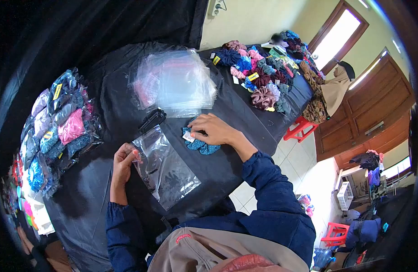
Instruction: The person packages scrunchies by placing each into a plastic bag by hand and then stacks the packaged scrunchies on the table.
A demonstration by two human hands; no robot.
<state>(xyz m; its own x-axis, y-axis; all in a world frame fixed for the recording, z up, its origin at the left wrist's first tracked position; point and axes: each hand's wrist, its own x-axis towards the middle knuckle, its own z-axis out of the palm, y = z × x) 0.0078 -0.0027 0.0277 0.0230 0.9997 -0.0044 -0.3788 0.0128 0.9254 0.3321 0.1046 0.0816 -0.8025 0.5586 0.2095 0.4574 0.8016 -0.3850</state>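
My left hand (123, 165) pinches the upper left edge of a clear plastic bag (166, 170), which lies flat and slightly creased on the black cloth. To its right, my right hand (213, 129) is closed over a teal patterned scrunchie (202, 147) that carries a small white tag (189, 136). The fingers cover part of the scrunchie. Just above the bag lies a black object (152, 119), perhaps a clip or a tool; its kind is unclear.
A stack of clear bags (177, 84) lies beyond my hands. Bagged scrunchies (73, 127) are heaped at the left, loose scrunchies (263, 72) at the upper right. Another person (331, 90) sits by that pile near a red stool (301, 129). Someone's arm (25, 240) shows at lower left.
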